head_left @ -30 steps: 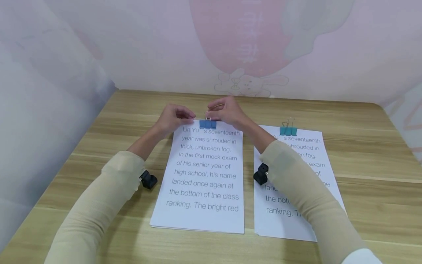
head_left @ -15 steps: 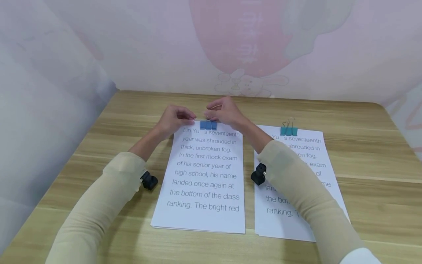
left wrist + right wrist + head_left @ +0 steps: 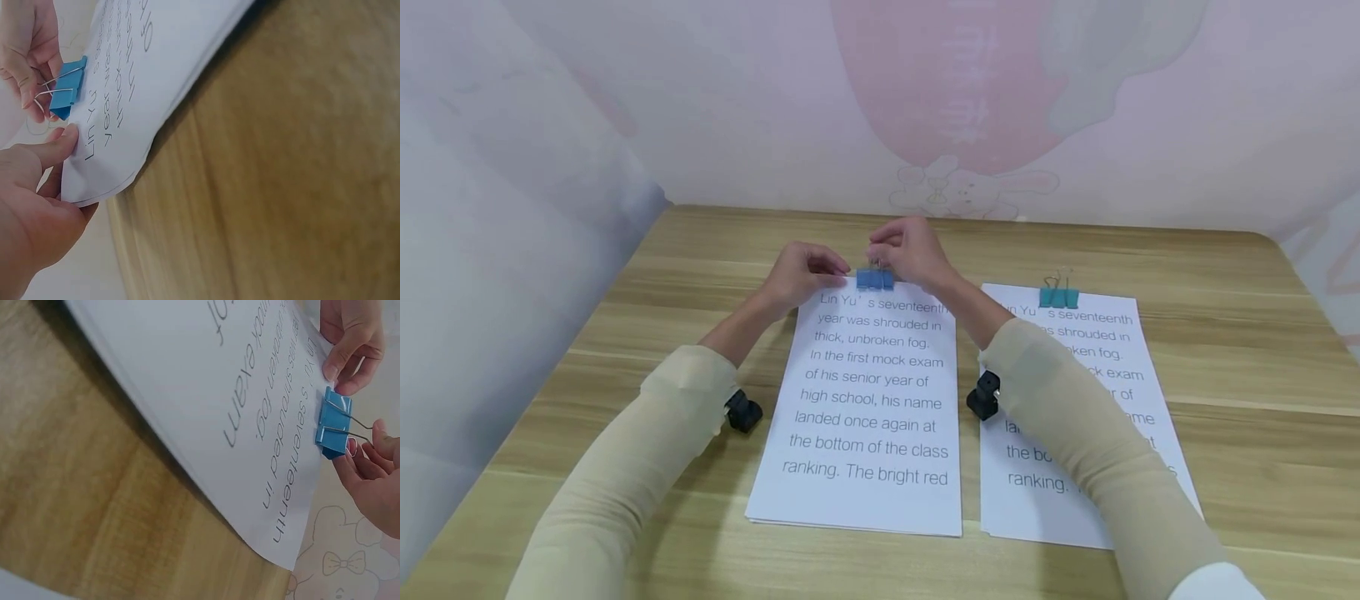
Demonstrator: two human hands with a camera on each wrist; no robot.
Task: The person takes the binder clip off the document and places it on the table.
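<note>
A stack of printed paper [image 3: 861, 400] lies on the wooden table [image 3: 1225, 350], with a blue binder clip [image 3: 874, 279] on its top edge. My left hand [image 3: 838, 268] pinches the stack's top left corner, thumb on top [image 3: 62, 144], just left of the clip [image 3: 69, 87]. From the right, my right hand [image 3: 880, 258] pinches the clip's wire handles [image 3: 356, 428]; the clip body [image 3: 334, 423] sits on the paper's edge. In the right wrist view the left hand's fingers [image 3: 347, 353] hold the paper beside the clip.
A second printed stack [image 3: 1075, 392] lies to the right, partly under my right forearm, with a teal binder clip [image 3: 1057, 297] on its top edge. A pale wall with a rabbit drawing [image 3: 955, 192] stands behind the table. Bare wood surrounds both stacks.
My right hand has closed in slightly to the left over the blue clip's handles. The left hand keeps its hold on the corner; the paper has barely shifted.
</note>
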